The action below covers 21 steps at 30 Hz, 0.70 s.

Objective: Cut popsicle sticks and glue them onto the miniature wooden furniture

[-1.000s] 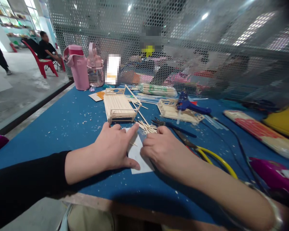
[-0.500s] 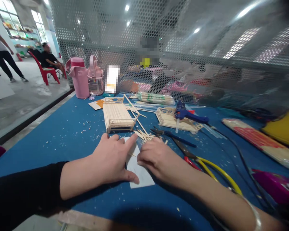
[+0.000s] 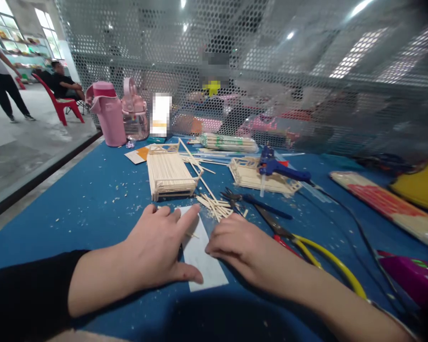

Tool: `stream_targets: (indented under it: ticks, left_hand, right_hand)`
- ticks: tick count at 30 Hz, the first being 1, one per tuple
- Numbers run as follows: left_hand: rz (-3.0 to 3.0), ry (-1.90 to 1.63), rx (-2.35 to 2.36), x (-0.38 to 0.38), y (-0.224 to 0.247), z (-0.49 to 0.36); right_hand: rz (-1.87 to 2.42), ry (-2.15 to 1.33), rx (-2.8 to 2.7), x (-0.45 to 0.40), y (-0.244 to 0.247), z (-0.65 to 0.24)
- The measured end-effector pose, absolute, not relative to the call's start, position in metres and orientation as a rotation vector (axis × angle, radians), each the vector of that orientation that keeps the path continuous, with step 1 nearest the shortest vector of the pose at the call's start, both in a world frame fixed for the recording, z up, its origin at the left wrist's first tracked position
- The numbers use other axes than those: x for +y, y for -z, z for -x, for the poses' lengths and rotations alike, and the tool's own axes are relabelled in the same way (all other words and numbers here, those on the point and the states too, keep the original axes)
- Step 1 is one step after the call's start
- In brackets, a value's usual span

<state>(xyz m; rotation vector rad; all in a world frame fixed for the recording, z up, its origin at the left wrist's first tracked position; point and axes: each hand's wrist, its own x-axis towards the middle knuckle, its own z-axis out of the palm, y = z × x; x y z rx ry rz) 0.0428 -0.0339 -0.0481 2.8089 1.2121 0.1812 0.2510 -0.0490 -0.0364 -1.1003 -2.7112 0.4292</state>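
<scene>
My left hand (image 3: 160,249) lies over the left side of a white paper strip (image 3: 205,268), thumb and forefinger spread wide apart. A thin wooden stick (image 3: 193,235) pokes out from beneath its forefinger onto the paper. At the strip's right edge, my right hand (image 3: 238,242) has its fingertips pressed together; whatever they hold, if anything, is hidden. Just beyond the hands is a pile of short cut sticks (image 3: 214,205). Behind my left hand stands a small bed-like frame built of sticks (image 3: 173,173).
A blue glue gun (image 3: 281,168) rests over a second stick frame (image 3: 246,175). Pliers (image 3: 267,205) and yellow-and-red-handled scissors (image 3: 330,251) lie beside my right arm. Farther back are a pink thermos (image 3: 109,116), a clear jug (image 3: 135,121) and bagged sticks (image 3: 228,142). Two people are at left.
The camera view has shifted slightly, so the table things appear a little farther left. Both hands keep nearly the same pose at the paper; the right fingers sit slightly farther from the stick.
</scene>
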Motion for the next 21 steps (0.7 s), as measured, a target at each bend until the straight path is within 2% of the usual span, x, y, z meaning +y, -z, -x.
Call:
stream_targets:
  ticks: [4,11,21]
  left_hand:
    - [-2.796,-0.174,1.229,-0.034,0.047,-0.043]
    - [-2.791,-0.137,1.234,-0.034,0.045,-0.044]
    - [-2.761,-0.109,1.241,-0.035,0.043,-0.045]
  right_hand:
    - [1.139,-0.446,-2.671,-0.046,0.038,-0.25]
    - [1.059,-0.095,-2.733,-0.051,0.047,-0.241]
    - [1.038,-0.196,-2.721,-0.047,0.044,-0.246]
